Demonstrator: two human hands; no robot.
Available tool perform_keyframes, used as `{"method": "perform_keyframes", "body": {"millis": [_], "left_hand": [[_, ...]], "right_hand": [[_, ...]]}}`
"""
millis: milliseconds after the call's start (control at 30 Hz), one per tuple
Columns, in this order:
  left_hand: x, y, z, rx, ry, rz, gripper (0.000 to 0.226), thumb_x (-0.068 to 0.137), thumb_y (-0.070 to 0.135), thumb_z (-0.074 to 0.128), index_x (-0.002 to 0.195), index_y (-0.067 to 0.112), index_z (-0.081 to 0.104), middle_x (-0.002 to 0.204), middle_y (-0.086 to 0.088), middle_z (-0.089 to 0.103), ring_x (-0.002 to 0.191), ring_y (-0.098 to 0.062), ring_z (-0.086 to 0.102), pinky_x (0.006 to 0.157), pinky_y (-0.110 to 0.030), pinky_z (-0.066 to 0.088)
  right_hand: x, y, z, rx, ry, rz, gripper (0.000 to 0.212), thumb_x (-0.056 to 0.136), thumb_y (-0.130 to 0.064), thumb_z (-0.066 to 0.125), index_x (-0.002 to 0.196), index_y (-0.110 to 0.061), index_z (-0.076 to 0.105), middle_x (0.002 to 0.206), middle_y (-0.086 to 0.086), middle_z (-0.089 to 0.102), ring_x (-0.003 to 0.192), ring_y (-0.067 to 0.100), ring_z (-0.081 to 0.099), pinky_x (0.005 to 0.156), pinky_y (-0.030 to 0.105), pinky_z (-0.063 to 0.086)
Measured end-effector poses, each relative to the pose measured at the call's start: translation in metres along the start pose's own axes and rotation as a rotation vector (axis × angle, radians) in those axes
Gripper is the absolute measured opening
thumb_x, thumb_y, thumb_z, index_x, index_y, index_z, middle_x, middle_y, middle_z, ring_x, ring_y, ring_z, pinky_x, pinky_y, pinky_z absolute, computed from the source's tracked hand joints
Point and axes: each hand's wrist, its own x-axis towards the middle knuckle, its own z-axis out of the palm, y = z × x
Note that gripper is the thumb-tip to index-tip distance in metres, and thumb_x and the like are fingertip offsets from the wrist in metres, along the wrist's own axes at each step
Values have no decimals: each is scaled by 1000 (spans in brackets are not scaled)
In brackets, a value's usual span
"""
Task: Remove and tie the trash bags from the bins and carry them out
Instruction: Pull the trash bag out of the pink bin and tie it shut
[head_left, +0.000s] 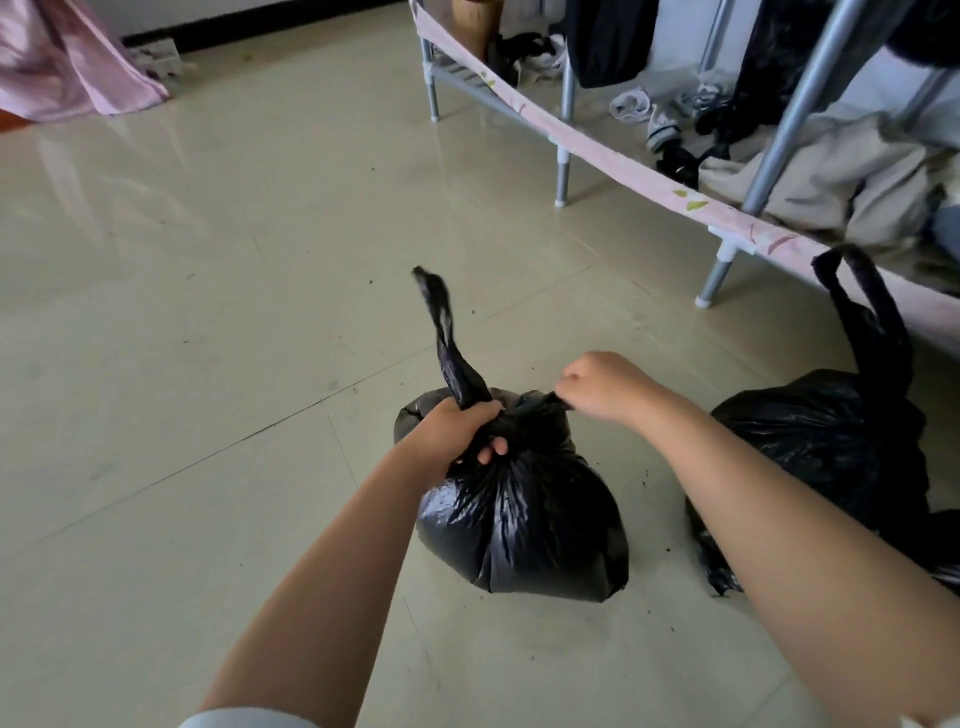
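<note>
A full black trash bag sits on the tiled floor in front of me. My left hand is closed around its gathered neck, and one handle strip sticks up above my fist. My right hand pinches the other handle strip and pulls it to the right, just above the bag's top. A second black trash bag stands to the right, partly hidden behind my right forearm, with its handle loop standing upright.
A metal-framed rack with a pink fabric edge runs along the right, holding clothes and shoes. A pink cloth hangs at the far left. Small dirt specks dot the beige tiled floor.
</note>
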Motion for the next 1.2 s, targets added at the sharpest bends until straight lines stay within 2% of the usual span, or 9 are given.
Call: {"method": "perform_keyframes", "body": {"millis": [133,300,533,667,800,867,1000,1100,1200], "left_hand": [[-4,-4,-2,-352,-112,-61,27,98,9,30,86,12,54,53,-4,70,42,-11,61,47,-17,50],[1,-4,-4,-682,-84,-18,34,98,10,27,84,13,58,65,-6,75,60,-14,72,65,-27,56],[8,-8,6,-721,-7,-44,29,93,5,41,67,13,52,55,2,70,46,-4,62,52,-16,52],[7,-13,6,-550,16,-4,32,84,-11,49,61,10,46,43,4,55,43,-6,54,48,-17,51],[4,-12,0,-375,-27,-35,40,81,-18,49,59,15,40,48,7,62,46,-2,59,46,-14,48],[3,-12,1,-274,-83,-42,44,80,-22,46,58,15,36,47,9,62,46,1,59,42,-12,44],[4,-9,3,-152,-147,-16,47,77,-27,45,56,13,34,50,6,58,46,1,59,40,-11,43],[3,-8,5,-84,-95,45,48,75,-27,50,52,13,36,47,7,54,49,-1,58,46,-12,46],[7,-10,9,9,135,124,43,72,-24,55,52,14,48,48,6,54,55,-14,52,59,-23,47]], "right_hand": [[-6,-8,-20,301,-134,212,24,77,-7,39,53,-10,45,49,0,20,39,12,14,38,12,12],[-11,-17,-12,443,-399,204,40,93,-29,31,63,-8,49,31,-10,20,27,5,13,33,11,10],[-12,21,29,709,-689,341,52,97,-42,30,57,-11,44,32,-8,26,25,3,18,30,11,12],[-12,27,27,466,-495,212,44,95,-35,40,65,-8,57,40,-6,45,35,7,39,35,15,30],[-8,33,12,296,5,-10,18,88,-17,53,93,-5,67,80,1,62,82,17,57,63,21,40],[-9,33,13,272,107,-97,25,86,-9,54,110,-10,63,105,3,64,100,15,56,81,17,39],[-10,30,23,164,-17,-246,49,84,1,52,129,-14,49,135,3,51,126,16,44,96,10,25],[-11,26,24,194,-153,-194,45,84,1,49,126,-14,52,128,7,57,119,19,51,94,16,34],[-10,21,26,146,-206,-167,25,86,-4,45,105,-8,61,103,12,64,101,27,57,82,31,44]]}}
